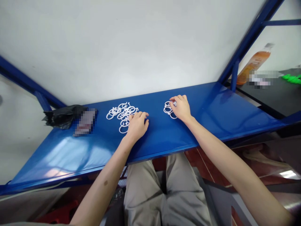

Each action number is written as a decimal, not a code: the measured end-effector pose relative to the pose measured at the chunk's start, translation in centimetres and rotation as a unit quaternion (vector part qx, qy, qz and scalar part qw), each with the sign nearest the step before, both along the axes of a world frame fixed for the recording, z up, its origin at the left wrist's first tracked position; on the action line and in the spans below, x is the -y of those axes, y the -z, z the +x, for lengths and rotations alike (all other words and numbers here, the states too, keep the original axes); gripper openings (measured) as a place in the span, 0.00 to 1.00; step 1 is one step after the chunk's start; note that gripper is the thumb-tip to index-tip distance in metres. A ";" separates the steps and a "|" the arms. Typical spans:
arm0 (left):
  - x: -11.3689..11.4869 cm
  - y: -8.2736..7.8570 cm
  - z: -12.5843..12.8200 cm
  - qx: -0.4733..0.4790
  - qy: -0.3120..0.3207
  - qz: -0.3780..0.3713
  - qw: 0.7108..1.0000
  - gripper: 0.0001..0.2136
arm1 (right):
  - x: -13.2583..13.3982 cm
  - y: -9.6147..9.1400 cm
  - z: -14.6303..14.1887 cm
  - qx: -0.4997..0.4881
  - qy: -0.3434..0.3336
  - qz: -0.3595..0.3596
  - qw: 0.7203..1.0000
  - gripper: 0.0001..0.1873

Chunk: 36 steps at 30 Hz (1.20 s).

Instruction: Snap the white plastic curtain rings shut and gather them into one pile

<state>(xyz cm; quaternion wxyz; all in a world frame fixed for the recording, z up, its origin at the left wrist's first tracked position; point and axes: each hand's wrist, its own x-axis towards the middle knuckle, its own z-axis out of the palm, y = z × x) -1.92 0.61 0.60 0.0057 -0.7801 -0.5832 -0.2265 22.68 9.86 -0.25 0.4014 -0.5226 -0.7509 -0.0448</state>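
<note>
A heap of white plastic curtain rings (122, 115) lies on the blue tabletop (155, 138), left of centre. My left hand (138, 126) rests at the right edge of this heap, palm down and fingers apart, covering some of the rings. Farther right is a smaller cluster of white curtain rings (167, 109). Over that cluster, my right hand (182, 107) has its thumb and fingers curled around a ring, with a bit of white showing between them. Part of the cluster is hidden under this hand.
A crumpled black plastic bag (64, 116) and a blurred-out flat item (86, 122) lie at the left end. Blue metal posts (235, 73) rise at both sides against a white wall. To the right, a black surface holds an orange drink bottle (255, 64) and a green object (293, 78).
</note>
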 end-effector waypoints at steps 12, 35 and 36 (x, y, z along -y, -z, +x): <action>0.2 0.0 0.0 -0.057 -0.054 0.023 0.997 0.12 | 2.5 -1.0 -1.2 0.021 -0.072 0.021 0.997 0.11; -0.5 -0.1 0.7 0.456 0.095 -0.113 0.878 0.09 | 5.0 -0.4 -4.1 -0.064 -0.299 -0.080 0.949 0.07; -0.5 -0.1 0.7 0.456 0.093 -0.113 0.878 0.08 | 5.0 -0.3 -4.1 -0.062 -0.305 -0.080 0.947 0.06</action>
